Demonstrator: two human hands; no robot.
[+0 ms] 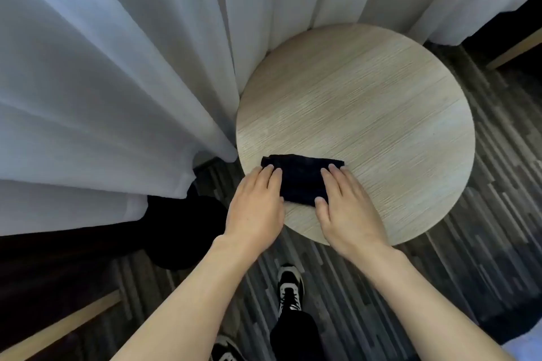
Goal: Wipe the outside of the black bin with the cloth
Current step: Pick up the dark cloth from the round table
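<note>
Preparation step: left hand (254,208) and right hand (346,205) rest flat, apart, on the cloth (302,177) on the table (381,114); next, lift cloth, reach near-left to bin (181,231).

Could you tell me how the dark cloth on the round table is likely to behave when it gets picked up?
The cloth lies folded and flat under the left hand and right hand, so it is probably soft and floppy. It will likely droop or unfold if lifted by one edge. It looks thin, so probably light; on the smooth table it may slide easily.
</note>
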